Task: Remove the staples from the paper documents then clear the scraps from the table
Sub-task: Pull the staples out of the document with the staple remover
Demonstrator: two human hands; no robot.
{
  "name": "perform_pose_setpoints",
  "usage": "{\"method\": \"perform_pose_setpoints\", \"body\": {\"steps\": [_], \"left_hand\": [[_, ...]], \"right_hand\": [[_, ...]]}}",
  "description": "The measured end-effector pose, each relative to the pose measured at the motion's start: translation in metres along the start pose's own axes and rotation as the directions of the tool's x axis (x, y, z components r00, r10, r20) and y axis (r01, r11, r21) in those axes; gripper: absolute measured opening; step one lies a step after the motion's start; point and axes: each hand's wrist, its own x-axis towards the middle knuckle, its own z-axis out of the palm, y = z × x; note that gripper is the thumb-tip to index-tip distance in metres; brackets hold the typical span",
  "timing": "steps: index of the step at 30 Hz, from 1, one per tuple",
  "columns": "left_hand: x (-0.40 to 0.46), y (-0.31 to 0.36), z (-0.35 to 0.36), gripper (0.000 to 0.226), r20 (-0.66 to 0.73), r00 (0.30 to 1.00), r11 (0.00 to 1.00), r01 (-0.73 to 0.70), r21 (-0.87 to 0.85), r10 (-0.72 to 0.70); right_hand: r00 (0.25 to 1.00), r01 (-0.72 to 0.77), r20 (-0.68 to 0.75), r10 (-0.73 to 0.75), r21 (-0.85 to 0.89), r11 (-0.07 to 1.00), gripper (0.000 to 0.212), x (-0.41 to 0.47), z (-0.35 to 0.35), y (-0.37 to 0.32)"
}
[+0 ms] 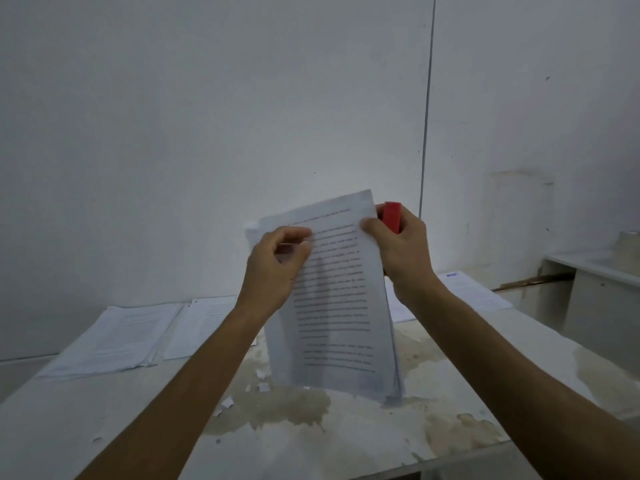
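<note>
Stained counter [311, 431] below: left hand [273, 268] pinches the document [339, 306], right hand [401, 251] grips its corner plus red remover [392, 216]; tugging could tear pages.

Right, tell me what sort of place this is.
Probably a bare back room or storeroom used for paperwork: plain white walls, a worn, stained table with stacks of printed papers, and a low white bench at the right.

A pale, bare wall [214, 109] is divided by a thin dark vertical seam [426, 109]. A stained white table [311, 431] is set before it; a low white bench [595, 271] is seen at right under dim light.
</note>
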Motion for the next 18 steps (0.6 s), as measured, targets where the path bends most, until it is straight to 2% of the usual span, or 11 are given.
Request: {"method": "perform_pose_setpoints", "body": {"steps": [2,4,7,10,12,15,18], "left_hand": [[-0.005,-0.013,-0.009,0.035,-0.136,0.99,0.993,0.051,0.11,-0.036],[-0.008,-0.023,-0.018,0.059,-0.202,0.972,0.98,0.149,0.13,-0.121],[-0.01,-0.034,-0.026,0.084,-0.107,0.943,0.947,0.321,0.023,-0.316],[-0.013,-0.045,-0.024,0.071,-0.005,0.931,0.928,0.364,-0.082,-0.365],[-0.013,-0.053,-0.019,0.055,0.0,0.933,0.927,0.359,-0.112,-0.361],[-0.007,-0.067,-0.014,0.037,-0.04,0.936,0.93,0.342,-0.133,-0.35],[0.002,-0.088,-0.01,0.034,-0.087,0.924,0.922,0.356,-0.15,-0.371]], "right_hand": [[0.997,-0.078,0.024,0.076,0.118,0.99,0.005,0.0,-0.002,-0.002],[0.99,-0.139,0.043,0.134,0.19,0.972,0.006,0.0,-0.004,-0.001],[0.981,-0.196,0.05,0.19,0.273,0.942,0.008,0.0,-0.006,0.006],[0.973,-0.218,0.004,0.229,0.316,0.923,0.008,0.002,-0.005,0.017],[0.968,-0.227,-0.03,0.25,0.323,0.919,0.008,0.006,-0.005,0.028],[0.962,-0.268,0.01,0.272,0.204,0.942,0.009,0.015,-0.005,0.053],[0.949,-0.308,0.091,0.302,0.056,0.95,0.02,0.015,-0.008,0.087]]}}
